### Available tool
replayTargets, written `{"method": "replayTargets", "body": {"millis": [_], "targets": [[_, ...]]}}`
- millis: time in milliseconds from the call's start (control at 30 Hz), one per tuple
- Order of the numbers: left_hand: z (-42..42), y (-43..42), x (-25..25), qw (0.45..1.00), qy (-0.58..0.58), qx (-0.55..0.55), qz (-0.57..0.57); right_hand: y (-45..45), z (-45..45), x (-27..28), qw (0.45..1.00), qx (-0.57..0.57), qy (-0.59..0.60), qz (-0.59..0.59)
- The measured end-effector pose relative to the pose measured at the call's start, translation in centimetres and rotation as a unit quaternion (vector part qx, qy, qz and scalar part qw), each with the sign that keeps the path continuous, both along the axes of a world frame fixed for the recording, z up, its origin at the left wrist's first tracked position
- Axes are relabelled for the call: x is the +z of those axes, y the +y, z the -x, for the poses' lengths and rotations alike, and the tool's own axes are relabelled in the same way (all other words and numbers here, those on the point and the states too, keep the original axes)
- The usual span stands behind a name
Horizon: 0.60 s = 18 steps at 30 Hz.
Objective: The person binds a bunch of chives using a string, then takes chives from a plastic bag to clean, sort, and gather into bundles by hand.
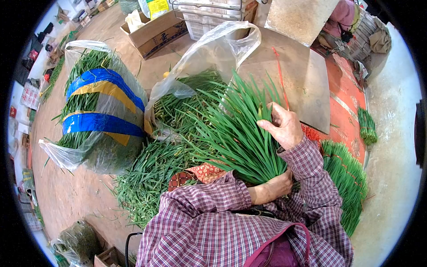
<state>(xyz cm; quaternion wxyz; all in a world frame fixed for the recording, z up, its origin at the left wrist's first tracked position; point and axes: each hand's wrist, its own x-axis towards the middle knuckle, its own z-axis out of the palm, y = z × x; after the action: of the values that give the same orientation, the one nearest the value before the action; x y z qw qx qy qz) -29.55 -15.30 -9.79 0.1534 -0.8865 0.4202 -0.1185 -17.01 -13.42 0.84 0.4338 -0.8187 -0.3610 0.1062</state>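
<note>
A large bunch of green garlic chives (240,129) fans up and to the left in front of me. My left hand (276,186) is closed around its lower end, so the stalk bases are mostly hidden. Higher up, my right hand (284,125) is at the bunch's right side, thumb and curled fingers closed on some leaves. Loose chives (155,171) lie heaped to the left, beside an open clear plastic bag (213,46) with more chives in it. Tied bunches of chives (344,178) rest right of my right sleeve.
A stuffed bag wrapped in blue and yellow tape (104,120) stands at the left. A grey board (298,84) with a red tie (281,80) lies ahead. Farther back are a cardboard box (155,35) and white crates (209,20). One small bunch (367,126) lies near the right wall.
</note>
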Motion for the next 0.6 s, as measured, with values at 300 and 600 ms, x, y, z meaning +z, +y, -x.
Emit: {"method": "replayTargets", "body": {"millis": [300,600], "targets": [[0.0,0.2,0.6,0.999,0.022,-0.016,-0.020,-0.3,-0.8,-1.0,0.996,0.023,0.056,-0.065],[0.0,0.1,0.7,0.999,0.042,-0.009,-0.032,-0.5,-1.0,-1.0,0.996,0.014,0.068,-0.058]]}}
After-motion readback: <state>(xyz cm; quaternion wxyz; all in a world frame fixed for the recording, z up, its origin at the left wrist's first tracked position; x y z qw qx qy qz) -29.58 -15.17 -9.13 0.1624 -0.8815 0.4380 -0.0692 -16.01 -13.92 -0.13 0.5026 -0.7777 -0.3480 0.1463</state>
